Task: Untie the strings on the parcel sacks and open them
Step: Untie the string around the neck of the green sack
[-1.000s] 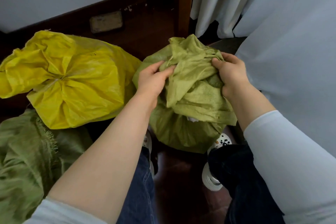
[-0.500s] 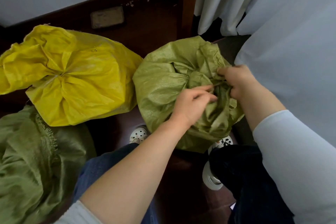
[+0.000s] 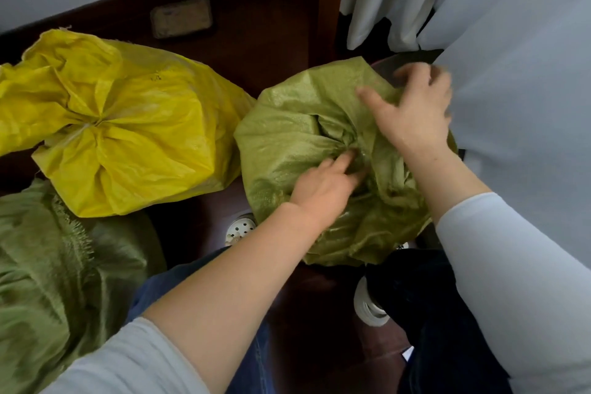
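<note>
A green woven parcel sack (image 3: 287, 137) stands on the dark floor between my feet, its top gathered into a puckered knot near the middle. My left hand (image 3: 323, 185) lies on the sack with its fingertips pressed into the gathered folds at the knot. My right hand (image 3: 412, 109) hovers blurred over the sack's far right side, fingers spread, touching the fabric. The string itself is hidden in the folds. A yellow sack (image 3: 128, 125) lies to the left, tied shut at its centre.
Another green sack (image 3: 54, 281) with a frayed edge fills the lower left. White curtains (image 3: 511, 73) hang on the right. A dark wooden post (image 3: 323, 0) and skirting board stand behind. My white shoes (image 3: 240, 229) and jeans show below the sack.
The loose top flap of the green sack went down and the sack tilted. My left hand moved in to the knot; my right hand lifted off the knot and opened toward the far right.
</note>
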{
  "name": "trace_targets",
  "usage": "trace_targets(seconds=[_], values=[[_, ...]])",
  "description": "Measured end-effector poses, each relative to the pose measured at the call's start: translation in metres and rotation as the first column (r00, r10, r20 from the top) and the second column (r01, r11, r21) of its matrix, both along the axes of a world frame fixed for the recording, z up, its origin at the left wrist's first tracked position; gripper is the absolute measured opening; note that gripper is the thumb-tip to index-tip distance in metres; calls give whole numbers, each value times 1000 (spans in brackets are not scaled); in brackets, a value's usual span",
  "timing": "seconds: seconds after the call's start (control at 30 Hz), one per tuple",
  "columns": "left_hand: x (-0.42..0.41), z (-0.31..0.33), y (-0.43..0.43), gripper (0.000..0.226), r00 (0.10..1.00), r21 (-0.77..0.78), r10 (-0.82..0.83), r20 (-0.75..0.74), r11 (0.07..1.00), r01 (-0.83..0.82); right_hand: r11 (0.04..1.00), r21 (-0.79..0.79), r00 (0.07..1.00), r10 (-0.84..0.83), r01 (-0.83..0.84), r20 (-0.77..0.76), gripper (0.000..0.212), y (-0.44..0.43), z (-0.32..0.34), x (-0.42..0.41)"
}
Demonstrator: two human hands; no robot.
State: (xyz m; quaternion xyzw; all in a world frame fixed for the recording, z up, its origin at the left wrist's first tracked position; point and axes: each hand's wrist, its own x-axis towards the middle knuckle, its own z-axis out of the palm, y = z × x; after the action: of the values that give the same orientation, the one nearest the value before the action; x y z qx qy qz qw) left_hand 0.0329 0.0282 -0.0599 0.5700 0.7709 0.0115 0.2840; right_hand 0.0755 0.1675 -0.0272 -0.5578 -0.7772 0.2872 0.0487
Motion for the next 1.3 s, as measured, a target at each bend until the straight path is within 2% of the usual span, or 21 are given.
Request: trace_targets(seconds=[0.03,0.1,0.17,0.2,0.23,0.3,0.33,0.37,0.43,0.5,0.57,0.67,0.73,0.87,0.93,1.07,1.1,1.2,1.23,1.27,1.3], values=[[3,1,0,46,998,-43,-53,-37,998,51,995,-8,994,97,-97,44,67,-1,-4,1],[7,1,0,44,989,-84,-117,-94,990,109,941,-181,925,321,-287,203,71,-3,-10,3],[6,1,-2,45,999,-35,-11,-38,999,9,862,-352,834,470,-364,290,64,0,-12,5],[4,1,-2,41,987,18,152,52,988,-153,836,-392,813,508,-384,286,58,0,-10,6],[0,2,-2,34,910,46,376,176,920,-389,814,-428,800,532,-393,277,54,-2,-5,6],[-8,4,1,29,559,-53,716,419,633,-772,778,-491,781,563,-392,270,53,-6,1,7],[-12,0,1,35,450,-91,756,475,551,-830,757,-539,788,562,-369,250,55,-8,2,7],[-14,-3,0,49,441,-122,745,501,565,-816,728,-596,804,553,-339,218,57,-9,4,8],[-12,-10,-4,74,602,-171,644,471,737,-654,669,-678,817,549,-303,176,62,-9,6,9],[-8,-16,-7,72,735,-155,526,427,844,-514,649,-707,805,561,-283,192,62,-7,6,10],[-6,-21,-8,64,794,-101,463,395,881,-463,651,-711,803,558,-267,209,57,-8,4,11],[-6,-21,-8,58,837,-56,427,342,898,-435,648,-730,816,531,-217,228,58,-10,2,11],[-7,-20,-9,55,856,-26,409,316,906,-423,662,-727,828,501,-180,251,75,-9,2,11],[-12,-21,-12,48,856,15,413,312,898,-439,713,-643,637,639,-280,430,100,-7,-5,14],[-13,-23,-14,45,850,31,414,326,894,-448,686,-679,641,649,-260,410,98,-10,-6,14],[-17,-25,-14,43,784,41,492,379,837,-545,715,-664,775,541,-218,328,90,-12,-8,9],[-18,-22,-12,44,718,15,547,430,791,-612,716,-675,833,474,-176,285,87,-12,-9,7],[-31,2,-5,45,350,-131,634,689,583,-802,657,-753,992,117,-35,55,57,-9,-7,1],[-35,10,-3,48,314,-132,605,731,578,-805,627,-779,999,-39,5,-25,49,-8,-4,-1],[-37,18,0,57,392,-103,573,720,646,-756,603,-797,982,-174,42,-79,46,-7,-3,-4],[-36,26,1,77,556,-68,532,638,759,-648,581,-811,956,-269,68,-113,47,-7,-3,-6]])
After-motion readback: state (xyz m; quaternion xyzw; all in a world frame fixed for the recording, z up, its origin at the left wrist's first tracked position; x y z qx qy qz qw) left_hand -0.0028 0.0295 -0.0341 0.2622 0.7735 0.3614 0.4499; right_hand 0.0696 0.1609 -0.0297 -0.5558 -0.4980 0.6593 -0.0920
